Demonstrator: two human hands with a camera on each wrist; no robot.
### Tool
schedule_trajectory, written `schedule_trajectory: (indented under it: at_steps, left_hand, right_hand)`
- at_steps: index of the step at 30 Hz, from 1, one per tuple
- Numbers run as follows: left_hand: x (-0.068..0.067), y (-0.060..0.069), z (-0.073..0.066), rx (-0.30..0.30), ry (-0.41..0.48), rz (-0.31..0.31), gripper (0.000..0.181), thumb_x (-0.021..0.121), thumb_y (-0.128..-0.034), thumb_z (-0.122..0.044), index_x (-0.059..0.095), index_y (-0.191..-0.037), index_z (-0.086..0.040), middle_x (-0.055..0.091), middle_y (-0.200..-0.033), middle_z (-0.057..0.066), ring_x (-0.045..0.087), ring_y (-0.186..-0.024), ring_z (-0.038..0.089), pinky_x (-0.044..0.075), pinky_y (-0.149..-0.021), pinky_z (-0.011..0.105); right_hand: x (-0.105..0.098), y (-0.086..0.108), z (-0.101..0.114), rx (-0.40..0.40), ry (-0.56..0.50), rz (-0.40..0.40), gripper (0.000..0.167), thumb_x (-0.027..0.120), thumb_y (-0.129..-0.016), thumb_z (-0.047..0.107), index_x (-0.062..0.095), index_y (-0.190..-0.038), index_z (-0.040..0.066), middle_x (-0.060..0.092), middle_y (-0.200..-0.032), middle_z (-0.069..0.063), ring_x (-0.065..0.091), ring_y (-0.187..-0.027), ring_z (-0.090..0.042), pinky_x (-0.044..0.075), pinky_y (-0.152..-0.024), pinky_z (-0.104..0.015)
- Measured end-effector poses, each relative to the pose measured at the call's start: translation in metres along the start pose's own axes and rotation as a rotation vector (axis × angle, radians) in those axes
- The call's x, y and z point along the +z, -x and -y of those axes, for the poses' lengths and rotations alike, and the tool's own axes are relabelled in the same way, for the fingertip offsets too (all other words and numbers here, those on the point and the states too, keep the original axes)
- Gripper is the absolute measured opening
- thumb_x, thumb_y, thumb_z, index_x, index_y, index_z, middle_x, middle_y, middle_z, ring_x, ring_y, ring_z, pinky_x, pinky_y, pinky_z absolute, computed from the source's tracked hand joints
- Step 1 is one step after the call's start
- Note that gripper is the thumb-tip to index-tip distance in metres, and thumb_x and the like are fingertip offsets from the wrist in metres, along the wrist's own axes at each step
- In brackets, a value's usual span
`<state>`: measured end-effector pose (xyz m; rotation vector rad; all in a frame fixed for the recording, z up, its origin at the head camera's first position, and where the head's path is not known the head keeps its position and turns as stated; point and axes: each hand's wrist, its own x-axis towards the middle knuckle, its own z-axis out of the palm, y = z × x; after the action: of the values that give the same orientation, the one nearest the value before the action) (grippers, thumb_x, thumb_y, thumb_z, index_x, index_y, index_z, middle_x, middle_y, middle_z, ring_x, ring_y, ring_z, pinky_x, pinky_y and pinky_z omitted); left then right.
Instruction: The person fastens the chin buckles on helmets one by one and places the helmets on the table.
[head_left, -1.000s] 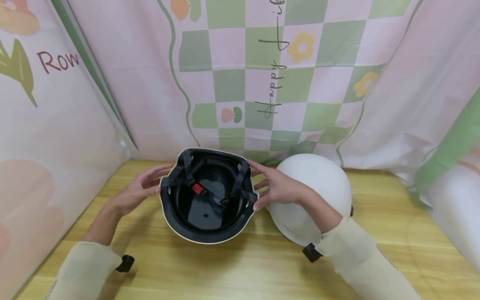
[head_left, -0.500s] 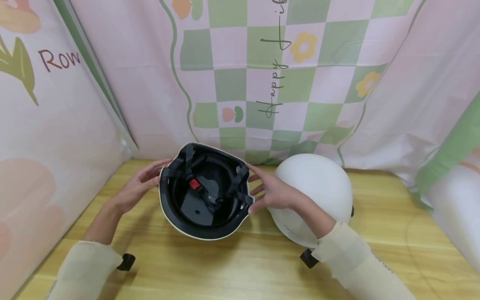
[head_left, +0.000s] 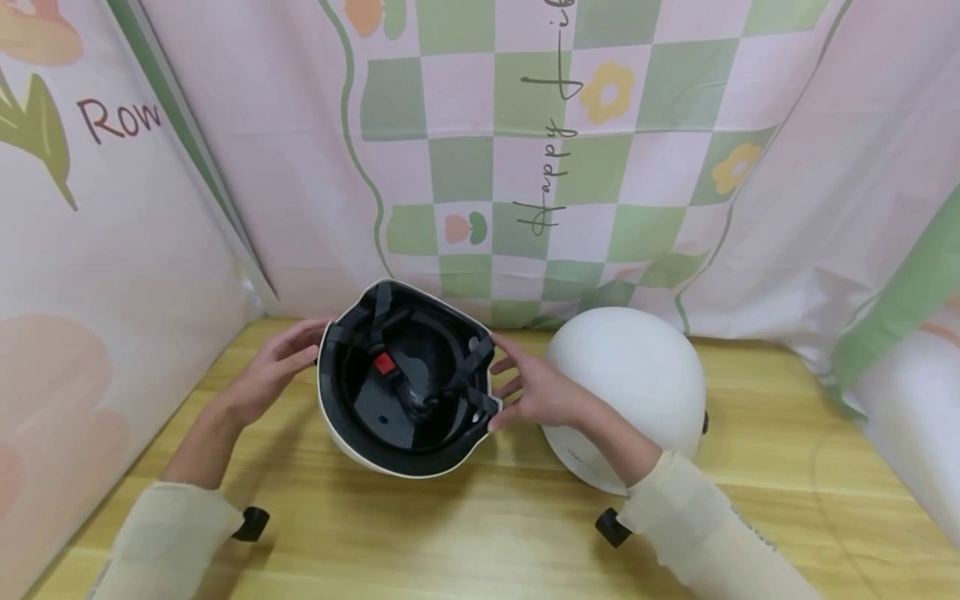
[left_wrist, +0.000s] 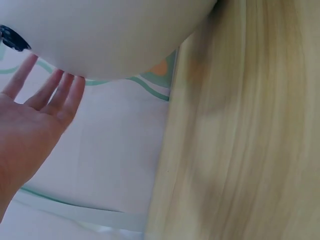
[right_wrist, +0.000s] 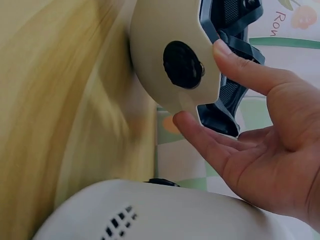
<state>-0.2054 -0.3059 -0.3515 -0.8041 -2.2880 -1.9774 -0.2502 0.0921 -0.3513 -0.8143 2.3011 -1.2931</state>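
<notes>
A helmet (head_left: 397, 433) with a pale shell lies upside down, tilted, its black lining and straps facing up. A red buckle (head_left: 385, 363) shows inside it. My left hand (head_left: 262, 375) is at its left side; in the left wrist view, extended fingers (left_wrist: 65, 92) touch the pale shell. My right hand (head_left: 543, 387) holds the right edge: in the right wrist view the thumb presses the rim beside a round black fitting (right_wrist: 183, 65), with fingertips against the shell below. A second white helmet (head_left: 622, 358) sits dome up on the table, partly behind my right forearm.
The wooden table (head_left: 487, 550) backs onto a patterned curtain (head_left: 525, 167) with green checks. Another printed curtain (head_left: 112, 250) borders the left side. Small black devices (head_left: 613, 527) are attached at both wrists, by the cream sleeves.
The upturned helmet has turned and tilted a little, shifting slightly left and back. My right hand has moved left with it; my left hand has barely moved. The second helmet stays put.
</notes>
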Motion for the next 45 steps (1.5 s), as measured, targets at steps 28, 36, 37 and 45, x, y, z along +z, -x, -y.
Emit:
schedule_trajectory:
  at_steps: [28, 36, 37, 45]
  left_hand:
    - [0.003, 0.006, 0.015, -0.056, 0.174, -0.062, 0.039, 0.041, -0.1107, -0.004, 0.061, -0.135, -0.027, 0.06, -0.134, -0.008, 0.059, -0.12, 0.008, 0.056, -0.091, 0.03]
    - [0.003, 0.008, 0.015, -0.035, 0.185, -0.05, 0.04, 0.04, -0.1094, -0.001, 0.061, -0.135, -0.023, 0.061, -0.134, -0.005, 0.06, -0.12, 0.009, 0.055, -0.094, 0.028]
    - [0.003, 0.008, 0.016, -0.028, 0.192, -0.044, 0.04, 0.04, -0.1092, 0.0, 0.061, -0.135, -0.022, 0.061, -0.134, -0.004, 0.06, -0.12, 0.009, 0.055, -0.095, 0.028]
    - [0.001, 0.008, 0.02, -0.009, 0.212, -0.011, 0.044, 0.037, -0.1094, 0.001, 0.058, -0.142, -0.02, 0.062, -0.137, -0.005, 0.059, -0.124, 0.009, 0.053, -0.097, 0.028]
  right_hand:
    - [0.033, -0.003, -0.021, 0.029, -0.302, -0.099, 0.114, 0.078, -0.079, -0.018, 0.009, -0.166, 0.006, 0.056, -0.132, -0.032, 0.071, -0.098, -0.033, 0.061, -0.08, -0.037]
    - [0.032, -0.003, -0.021, 0.053, -0.326, -0.118, 0.101, 0.073, -0.081, -0.019, 0.017, -0.163, 0.0, 0.055, -0.131, -0.035, 0.072, -0.098, -0.04, 0.061, -0.077, -0.041]
    - [0.032, -0.003, -0.021, 0.058, -0.324, -0.122, 0.099, 0.073, -0.081, -0.018, 0.019, -0.162, -0.002, 0.055, -0.13, -0.036, 0.072, -0.098, -0.041, 0.06, -0.076, -0.042]
    - [0.035, -0.003, -0.022, 0.102, -0.293, -0.099, 0.09, 0.074, -0.087, -0.006, 0.022, -0.161, -0.007, 0.056, -0.129, -0.031, 0.073, -0.089, -0.028, 0.06, -0.075, -0.042]
